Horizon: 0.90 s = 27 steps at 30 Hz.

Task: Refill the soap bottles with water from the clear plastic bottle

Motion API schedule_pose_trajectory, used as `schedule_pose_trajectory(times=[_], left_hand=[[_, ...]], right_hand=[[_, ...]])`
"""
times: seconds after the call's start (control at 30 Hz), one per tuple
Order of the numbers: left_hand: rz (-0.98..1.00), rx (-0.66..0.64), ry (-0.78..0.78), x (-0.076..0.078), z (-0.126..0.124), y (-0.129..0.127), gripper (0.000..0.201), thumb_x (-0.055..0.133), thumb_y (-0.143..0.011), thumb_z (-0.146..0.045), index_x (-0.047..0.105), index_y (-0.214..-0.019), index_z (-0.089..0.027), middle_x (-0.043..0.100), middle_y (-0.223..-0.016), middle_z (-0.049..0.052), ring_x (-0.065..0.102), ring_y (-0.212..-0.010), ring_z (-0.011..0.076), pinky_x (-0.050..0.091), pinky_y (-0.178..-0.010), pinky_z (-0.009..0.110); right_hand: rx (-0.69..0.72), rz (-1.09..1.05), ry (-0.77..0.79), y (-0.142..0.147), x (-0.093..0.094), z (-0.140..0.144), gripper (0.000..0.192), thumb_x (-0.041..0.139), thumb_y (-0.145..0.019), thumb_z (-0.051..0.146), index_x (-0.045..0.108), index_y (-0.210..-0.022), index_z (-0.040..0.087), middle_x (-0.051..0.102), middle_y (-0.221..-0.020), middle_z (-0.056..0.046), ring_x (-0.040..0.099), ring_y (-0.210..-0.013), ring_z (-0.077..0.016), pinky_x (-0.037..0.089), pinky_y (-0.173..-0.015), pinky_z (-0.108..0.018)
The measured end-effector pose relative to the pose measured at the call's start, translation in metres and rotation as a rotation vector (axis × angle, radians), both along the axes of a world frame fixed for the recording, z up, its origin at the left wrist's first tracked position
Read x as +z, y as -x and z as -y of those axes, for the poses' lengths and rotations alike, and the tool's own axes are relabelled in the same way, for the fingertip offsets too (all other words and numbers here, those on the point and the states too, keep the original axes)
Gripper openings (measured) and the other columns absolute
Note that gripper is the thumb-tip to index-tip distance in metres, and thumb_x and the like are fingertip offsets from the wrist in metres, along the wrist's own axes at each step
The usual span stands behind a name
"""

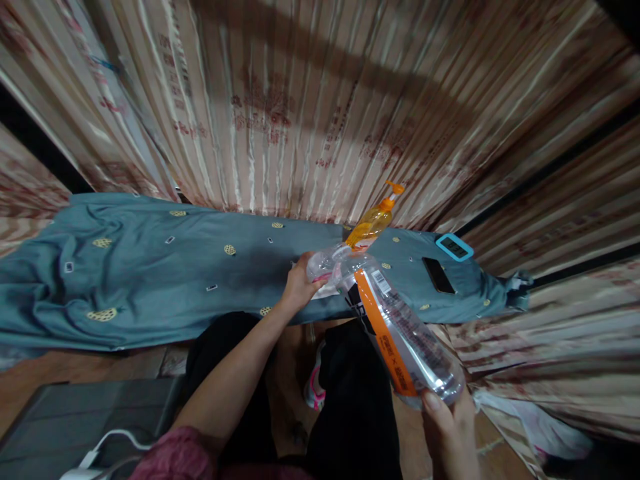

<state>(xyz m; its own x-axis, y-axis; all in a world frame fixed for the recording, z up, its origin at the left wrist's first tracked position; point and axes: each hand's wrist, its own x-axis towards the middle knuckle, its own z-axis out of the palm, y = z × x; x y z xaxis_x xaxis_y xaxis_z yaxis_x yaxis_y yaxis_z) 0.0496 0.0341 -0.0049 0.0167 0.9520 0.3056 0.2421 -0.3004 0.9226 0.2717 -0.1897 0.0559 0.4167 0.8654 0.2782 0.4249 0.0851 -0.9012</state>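
Observation:
A large clear plastic bottle (400, 333) with an orange and black label is held at a slant over the cloth-covered surface. Its base rests in my right hand (453, 420), thumb on the near side. At its upper left end, my left hand (301, 283) closes around a clear, rounded plastic piece (323, 261); whether this is part of the bottle or separate, I cannot tell. Just behind stands a pump bottle (369, 227) with yellow-orange liquid and an orange pump head, its lower part hidden. Something white (326, 291) lies partly hidden below the clear piece.
A teal cloth (165, 273) with pineapple prints covers the long surface. On its right side lie a dark phone (439, 275) and a blue-framed digital clock (454, 247). Patterned curtains (280, 113) hang behind. At lower left is a grey box-like surface (95, 413) with a white cable (117, 433).

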Motion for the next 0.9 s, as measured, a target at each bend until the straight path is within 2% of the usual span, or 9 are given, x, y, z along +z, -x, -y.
schedule_pose_trajectory(times=[0.17,0.5,0.73,0.9], left_hand=[[-0.008,0.002,0.000,0.000,0.000,0.000,0.058,0.081,-0.066,-0.020,0.060,-0.120,-0.019,0.073,-0.116,0.009,0.071,-0.109,0.0292,0.055,-0.098,0.043],[-0.033,0.026,0.011,0.000,0.001,-0.001,0.060,0.082,-0.065,-0.018,0.060,-0.121,-0.019,0.074,-0.114,0.009,0.071,-0.107,0.0300,0.056,-0.097,0.044],[-0.052,0.026,-0.006,-0.001,0.000,-0.001,0.060,0.081,-0.066,-0.016,0.059,-0.122,-0.017,0.073,-0.118,0.010,0.070,-0.112,0.0315,0.055,-0.099,0.045],[-0.059,0.027,-0.012,-0.003,-0.001,-0.001,0.062,0.080,-0.065,-0.014,0.059,-0.122,-0.018,0.073,-0.118,0.009,0.070,-0.111,0.0307,0.056,-0.098,0.044]], right_hand=[[0.005,-0.011,-0.001,-0.002,-0.003,0.000,0.071,0.067,-0.079,0.054,0.056,-0.138,0.016,0.070,-0.108,-0.012,0.064,-0.108,-0.0333,0.048,-0.098,-0.049],[0.013,-0.026,0.043,0.001,0.003,-0.001,0.078,0.065,-0.081,0.054,0.048,-0.148,0.018,0.065,-0.130,-0.016,0.064,-0.111,-0.0347,0.051,-0.095,-0.048],[0.003,-0.013,0.047,-0.003,-0.003,0.000,0.077,0.064,-0.081,0.054,0.049,-0.146,0.017,0.067,-0.127,-0.015,0.065,-0.111,-0.0343,0.053,-0.092,-0.045],[-0.054,-0.056,0.020,-0.006,-0.009,0.000,0.080,0.068,-0.077,0.056,0.052,-0.144,0.017,0.068,-0.125,-0.015,0.065,-0.112,-0.0362,0.052,-0.093,-0.047]])
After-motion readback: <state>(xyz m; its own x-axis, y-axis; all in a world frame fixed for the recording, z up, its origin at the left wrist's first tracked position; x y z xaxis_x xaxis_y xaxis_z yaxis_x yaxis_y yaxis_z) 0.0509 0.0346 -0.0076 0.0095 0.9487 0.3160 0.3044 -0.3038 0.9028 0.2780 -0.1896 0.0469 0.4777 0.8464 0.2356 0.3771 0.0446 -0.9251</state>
